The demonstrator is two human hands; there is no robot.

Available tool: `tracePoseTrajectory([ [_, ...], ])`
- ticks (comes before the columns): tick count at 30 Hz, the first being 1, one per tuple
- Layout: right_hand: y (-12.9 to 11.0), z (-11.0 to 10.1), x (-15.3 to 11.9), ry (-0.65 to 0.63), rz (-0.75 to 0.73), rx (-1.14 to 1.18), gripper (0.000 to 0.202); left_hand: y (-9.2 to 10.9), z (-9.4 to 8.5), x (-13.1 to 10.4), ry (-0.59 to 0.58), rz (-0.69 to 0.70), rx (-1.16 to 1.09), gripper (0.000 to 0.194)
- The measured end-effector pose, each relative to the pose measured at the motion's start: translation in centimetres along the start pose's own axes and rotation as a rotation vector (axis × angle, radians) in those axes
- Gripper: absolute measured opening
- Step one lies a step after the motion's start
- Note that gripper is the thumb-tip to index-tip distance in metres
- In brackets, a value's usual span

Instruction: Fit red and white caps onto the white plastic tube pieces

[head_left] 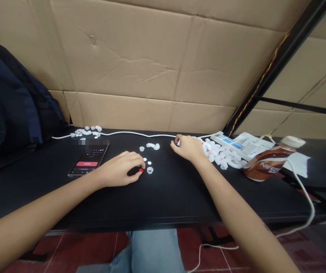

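On the black table, my left hand (124,168) is curled with thumb and forefinger at a small red piece (141,170). Just right of its fingertips lie a white ring (150,170) and small white discs (149,163). Farther back are a small translucent cup-like piece (142,148) and a few joined white pieces (153,146). My right hand (187,147) is at the left edge of a pile of white plastic parts (219,153), its fingers bent; whether they hold anything is hidden.
A phone (89,161) lies left of my left hand, with more white parts (87,131) behind it. A dark backpack (17,94) stands far left. At right are a brown bottle (270,161), a blue-white box (232,144) and a white cable (307,197). Cardboard (140,60) lines the back.
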State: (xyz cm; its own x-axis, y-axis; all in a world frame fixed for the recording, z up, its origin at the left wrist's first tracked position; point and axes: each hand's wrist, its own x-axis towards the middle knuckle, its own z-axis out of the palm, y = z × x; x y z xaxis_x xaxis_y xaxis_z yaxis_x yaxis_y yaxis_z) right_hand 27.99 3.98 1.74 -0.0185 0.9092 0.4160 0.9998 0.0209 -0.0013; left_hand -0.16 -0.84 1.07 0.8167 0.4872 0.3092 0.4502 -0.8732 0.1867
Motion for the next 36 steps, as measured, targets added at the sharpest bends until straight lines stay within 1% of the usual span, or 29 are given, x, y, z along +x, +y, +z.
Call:
tracePoseTrajectory([
  [4,0.0,0.0,0.0,0.001,-0.006,0.011,0.029,0.0,-0.1,0.1,-0.032,0.004,0.006,0.007],
  [7,-0.1,-0.1,0.0,-0.001,-0.009,0.015,0.03,-0.3,0.0,0.2,-0.032,0.022,-0.014,0.008],
  [9,-0.2,-0.1,0.0,-0.003,-0.011,0.015,0.029,-0.3,0.2,0.3,-0.002,0.024,-0.044,0.008],
  [11,-0.3,-0.2,0.0,-0.01,-0.012,0.018,0.029,-0.1,0.4,0.4,0.054,0.016,-0.088,0.009],
  [14,-0.6,-0.3,0.0,-0.031,-0.01,0.037,0.029,0.1,1.1,0.6,0.136,-0.007,-0.15,0.01],
  [16,-0.7,-0.3,0.0,-0.042,-0.007,0.059,0.03,0.1,1.6,0.9,0.17,-0.013,-0.173,0.011],
  [21,-0.9,-0.2,-0.1,-0.047,-0.004,0.109,0.03,-0.1,2.2,1.3,0.181,-0.003,-0.206,0.012],
  [26,-0.7,-0.1,0.0,-0.051,-0.008,0.128,0.029,-0.3,2.2,1.4,0.171,0.025,-0.253,0.013],
  [30,-0.8,-0.2,-0.1,-0.067,-0.005,0.138,0.029,-0.3,1.8,1.1,0.204,0.016,-0.203,0.013],
  [32,-0.8,-0.2,-0.1,-0.072,-0.008,0.142,0.028,-0.3,1.3,0.8,0.183,0.003,-0.149,0.014],
  [36,-0.8,-0.2,-0.1,-0.081,-0.007,0.151,0.027,-0.1,0.1,0.3,0.028,0.04,-0.089,0.012],
])
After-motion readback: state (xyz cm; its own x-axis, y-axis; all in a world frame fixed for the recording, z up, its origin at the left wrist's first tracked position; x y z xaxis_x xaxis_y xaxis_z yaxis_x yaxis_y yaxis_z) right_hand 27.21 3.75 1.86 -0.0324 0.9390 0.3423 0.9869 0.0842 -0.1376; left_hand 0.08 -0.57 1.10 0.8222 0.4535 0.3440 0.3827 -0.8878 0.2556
